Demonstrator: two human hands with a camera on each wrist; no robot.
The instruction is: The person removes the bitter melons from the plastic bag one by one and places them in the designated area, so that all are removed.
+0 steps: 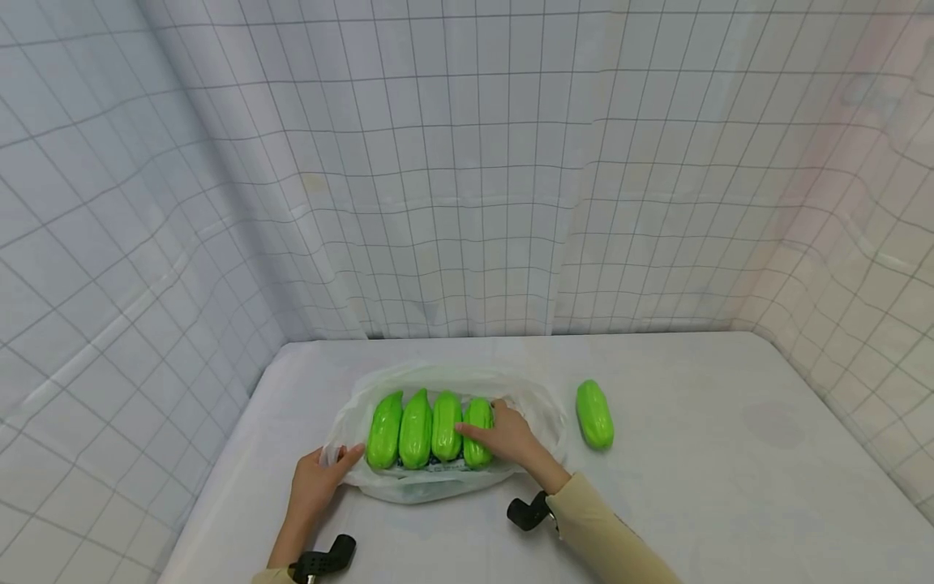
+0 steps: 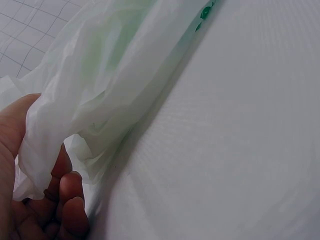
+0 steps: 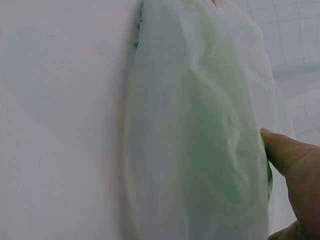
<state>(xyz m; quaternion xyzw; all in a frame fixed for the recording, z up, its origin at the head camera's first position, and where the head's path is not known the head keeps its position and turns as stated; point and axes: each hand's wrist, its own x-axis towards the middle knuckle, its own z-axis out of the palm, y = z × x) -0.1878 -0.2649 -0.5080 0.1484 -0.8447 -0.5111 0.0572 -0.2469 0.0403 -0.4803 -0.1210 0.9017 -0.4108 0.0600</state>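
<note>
Four green gourds [image 1: 416, 430] lie side by side in a row inside a white plastic bag [image 1: 409, 487], their long axes running toward the far edge of the table. The two leftmost taper at the end nearer that edge. The bag's mouth is spread wide and faces upward; green print [image 2: 205, 12] shows on its outer face in the left wrist view.

The right hand [image 1: 516, 438] reaches into the bag and grips the rightmost gourd [image 1: 479, 411] of the row, the thumb laid across it and the fingers at its right side. The hand is partly closed; the fingertips are hidden. In the right wrist view the bag wall covers most of the gourd.

The left hand [image 1: 312, 485] pinches the left rim of the bag, thumb above and the other fingers curled beneath, with a fold of film between them.

A loose gourd [image 1: 594, 415] lies on the table [image 1: 700, 462] just beside the bag's right rim, apart from it, its far end angled toward the far left corner. The bag rests left of the table's centreline.

Both forearms wear beige sleeves [image 1: 606, 527] and black wrist devices [image 1: 529, 513]. A white curtain [image 1: 467, 203] with dark grid lines hangs behind the far edge and along both sides.
</note>
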